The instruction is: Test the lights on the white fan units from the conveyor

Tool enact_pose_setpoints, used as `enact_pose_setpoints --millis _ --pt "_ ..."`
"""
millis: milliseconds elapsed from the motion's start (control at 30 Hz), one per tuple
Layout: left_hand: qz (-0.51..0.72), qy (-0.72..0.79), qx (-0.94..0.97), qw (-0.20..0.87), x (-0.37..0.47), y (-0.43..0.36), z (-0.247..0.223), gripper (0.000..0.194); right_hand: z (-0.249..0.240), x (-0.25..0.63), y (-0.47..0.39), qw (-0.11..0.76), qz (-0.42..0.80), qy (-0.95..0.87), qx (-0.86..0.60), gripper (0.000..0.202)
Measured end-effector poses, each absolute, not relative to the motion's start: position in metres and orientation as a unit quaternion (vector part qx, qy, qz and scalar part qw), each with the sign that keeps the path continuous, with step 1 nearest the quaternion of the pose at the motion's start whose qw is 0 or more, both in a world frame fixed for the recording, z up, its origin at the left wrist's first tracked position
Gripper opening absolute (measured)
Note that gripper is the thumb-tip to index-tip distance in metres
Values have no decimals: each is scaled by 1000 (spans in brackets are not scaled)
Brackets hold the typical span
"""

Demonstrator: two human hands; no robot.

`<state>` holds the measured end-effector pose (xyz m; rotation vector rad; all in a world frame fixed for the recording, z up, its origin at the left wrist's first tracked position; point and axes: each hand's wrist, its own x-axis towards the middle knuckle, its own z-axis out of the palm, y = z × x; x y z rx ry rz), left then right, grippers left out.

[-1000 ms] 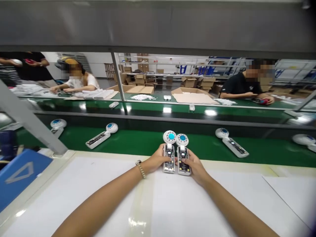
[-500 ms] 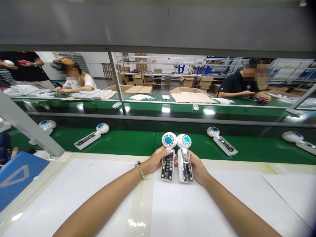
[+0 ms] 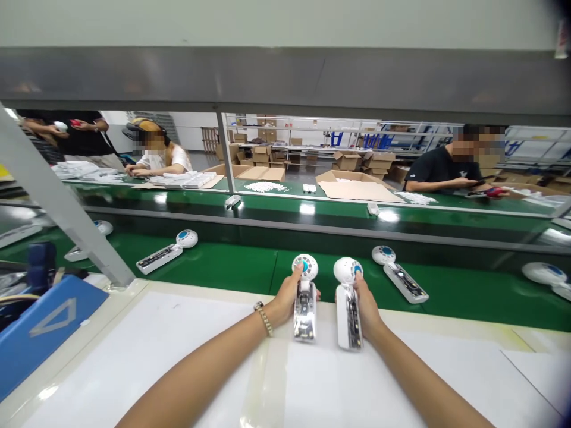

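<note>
My left hand (image 3: 286, 297) is closed round a white handheld device (image 3: 305, 309) with a round head and a blue centre; its thumb lies on the head. A second such device (image 3: 348, 315) is in my right hand (image 3: 366, 303), whose thumb touches the blue centre of its head. Both devices stand heads up over the near edge of the green belt (image 3: 241, 267), a small gap between them. Clear fronts on their handles show dark circuit parts. The far fingers of both hands are mostly hidden behind the devices.
More devices lie on the belt, one to the left (image 3: 160, 257) and one to the right (image 3: 405, 282). A slanted metal post (image 3: 75, 208) and a blue holder (image 3: 49, 333) stand left. Across the line, people sit near white parts (image 3: 267, 186) and a cardboard box (image 3: 352, 189).
The two devices have moved apart. Both my thumbs have shifted up from the handles onto the round heads. The camera view has tilted and shifted slightly.
</note>
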<state>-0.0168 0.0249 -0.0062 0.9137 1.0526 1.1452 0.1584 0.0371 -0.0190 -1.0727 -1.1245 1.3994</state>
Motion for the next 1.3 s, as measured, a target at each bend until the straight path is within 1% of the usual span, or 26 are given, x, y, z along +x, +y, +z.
enact_pose_setpoints --millis 100,133,200,267,367,433,500,600,667,767,867,967,1033,1100,1167,1233,1300 --pt "584 511 414 475 -25 35 -14 50 -24 153 58 527 482 -534 -453 44" --pt "601 520 416 442 -28 36 -15 50 -24 153 63 532 458 -551 -451 47" --pt "614 537 443 373 -30 34 -18 57 -24 156 70 545 398 -577 -460 52" --pt "597 543 522 276 -28 27 -19 58 -23 168 75 559 320 -591 -485 48" --pt "528 516 658 151 -19 14 -18 50 -21 203 80 581 213 -554 -557 42" --pt "498 491 704 122 -14 7 -16 45 -21 231 84 576 163 -508 -619 45" --pt "483 469 732 105 -11 2 -13 43 -22 251 88 542 158 -486 -667 43" --pt "476 449 751 89 -10 0 -10 41 -25 258 92 475 206 -514 -684 30" --pt "472 448 755 81 -11 1 -10 40 -27 250 92 450 236 -539 -672 28" --pt "467 455 754 77 -11 2 -13 40 -29 234 89 448 270 -539 -660 34" --pt "473 456 749 78 -12 3 -15 41 -27 226 83 477 322 -506 -642 38" --pt "472 451 753 85 -13 4 -15 42 -21 223 73 514 403 -485 -581 39" --pt "460 452 758 98 -13 5 -15 44 -16 216 61 522 481 -477 -519 36" --pt "450 459 758 108 -14 6 -16 48 -12 206 48 508 585 -446 -448 33" --pt "449 465 757 96 -13 7 -16 52 -9 192 33 480 674 -405 -388 31" --pt "450 471 756 68 -13 7 -16 57 -7 179 19 455 715 -392 -357 32" --pt "453 483 749 44 -12 7 -15 62 -6 169 8 428 738 -402 -332 38"
